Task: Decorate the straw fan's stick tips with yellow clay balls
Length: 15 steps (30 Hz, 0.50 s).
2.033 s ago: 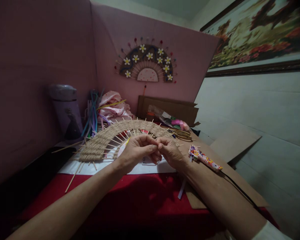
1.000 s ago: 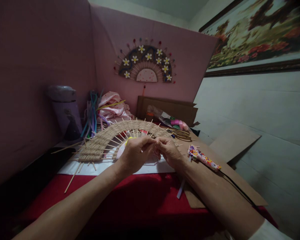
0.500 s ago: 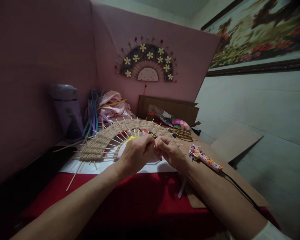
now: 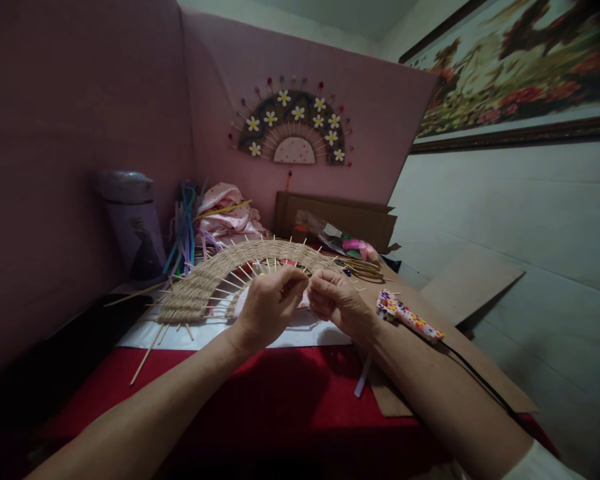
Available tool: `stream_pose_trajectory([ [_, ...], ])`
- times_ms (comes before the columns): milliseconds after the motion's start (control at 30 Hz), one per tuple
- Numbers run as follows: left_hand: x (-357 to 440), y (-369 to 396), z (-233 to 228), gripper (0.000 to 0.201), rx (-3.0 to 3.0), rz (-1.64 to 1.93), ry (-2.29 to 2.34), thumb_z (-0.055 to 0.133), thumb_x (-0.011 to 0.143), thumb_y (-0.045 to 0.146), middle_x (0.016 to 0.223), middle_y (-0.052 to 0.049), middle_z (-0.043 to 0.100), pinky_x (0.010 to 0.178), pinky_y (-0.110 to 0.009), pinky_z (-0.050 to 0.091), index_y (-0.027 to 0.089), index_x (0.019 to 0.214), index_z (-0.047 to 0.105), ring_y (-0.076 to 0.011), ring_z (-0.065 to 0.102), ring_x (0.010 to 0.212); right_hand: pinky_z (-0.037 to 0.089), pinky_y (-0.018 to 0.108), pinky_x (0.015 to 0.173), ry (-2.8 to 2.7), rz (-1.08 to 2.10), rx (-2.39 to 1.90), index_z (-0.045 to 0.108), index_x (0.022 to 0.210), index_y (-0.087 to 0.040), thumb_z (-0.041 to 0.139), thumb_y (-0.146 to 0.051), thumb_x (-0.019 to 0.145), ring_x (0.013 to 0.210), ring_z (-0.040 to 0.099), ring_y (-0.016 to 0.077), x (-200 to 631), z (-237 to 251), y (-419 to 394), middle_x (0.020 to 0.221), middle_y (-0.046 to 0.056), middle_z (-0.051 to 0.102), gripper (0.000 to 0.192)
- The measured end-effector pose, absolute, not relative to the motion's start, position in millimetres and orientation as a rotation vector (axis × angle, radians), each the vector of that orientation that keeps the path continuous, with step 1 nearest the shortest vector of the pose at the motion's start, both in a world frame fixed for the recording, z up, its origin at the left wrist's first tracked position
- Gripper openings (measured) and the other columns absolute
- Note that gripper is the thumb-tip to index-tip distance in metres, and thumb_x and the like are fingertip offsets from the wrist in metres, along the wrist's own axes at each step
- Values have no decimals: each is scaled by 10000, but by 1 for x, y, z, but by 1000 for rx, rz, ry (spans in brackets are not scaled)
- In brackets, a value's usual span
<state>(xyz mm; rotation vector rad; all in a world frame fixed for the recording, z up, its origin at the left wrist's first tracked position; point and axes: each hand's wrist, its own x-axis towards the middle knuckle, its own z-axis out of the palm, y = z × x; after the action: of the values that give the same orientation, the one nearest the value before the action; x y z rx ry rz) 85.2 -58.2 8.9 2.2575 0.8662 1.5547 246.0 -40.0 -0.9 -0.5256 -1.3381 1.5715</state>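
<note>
My left hand [image 4: 273, 301] and my right hand [image 4: 337, 300] meet above the near side of a woven fan [image 4: 195, 290]. Both are closed in a pinch, fingertips nearly touching. Whatever they hold, if anything, is too small or hidden to name. The fan is an arch of tan cord woven over thin wooden sticks, whose ends poke out along both edges. It lies on a white sheet [image 4: 145, 337], and a pale half-round piece shows at its centre, partly behind my left hand. My hands also cover the fan's right end.
On cardboard at the right lies a flower-patterned glue gun [image 4: 410, 318] with a black cord. Behind stand a purple tumbler [image 4: 135, 230], pipe cleaners [image 4: 186, 223], pink cloth [image 4: 230, 210] and gold-handled scissors [image 4: 365, 270]. A finished flowered fan [image 4: 295, 110] hangs on the pink panel.
My left hand has shifted slightly, its pinched fingers now more raised and facing the right hand, with a small gap between them. The yellow bit beside it is more covered.
</note>
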Motion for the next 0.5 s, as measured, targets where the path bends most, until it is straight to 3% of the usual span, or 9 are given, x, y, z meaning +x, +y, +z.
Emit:
stream_pose_trajectory([
  [267, 91, -63, 18, 156, 1616, 1216, 594, 635, 764, 271, 649, -20, 651, 459, -213, 490, 124, 818, 626, -91, 576, 490, 296, 169, 369, -1356, 1598, -476, 504, 622, -166, 792, -441, 638, 407, 420, 55, 248, -6, -38, 499, -60, 501, 398],
  [500, 92, -66, 18, 206, 1355, 1034, 492, 674, 752, 290, 581, -31, 676, 402, -232, 508, 144, 805, 538, -124, 598, 418, 312, 183, 380, -1440, 1561, -485, 491, 629, -172, 769, -423, 677, 382, 456, 71, 248, -14, -32, 463, -62, 529, 378],
])
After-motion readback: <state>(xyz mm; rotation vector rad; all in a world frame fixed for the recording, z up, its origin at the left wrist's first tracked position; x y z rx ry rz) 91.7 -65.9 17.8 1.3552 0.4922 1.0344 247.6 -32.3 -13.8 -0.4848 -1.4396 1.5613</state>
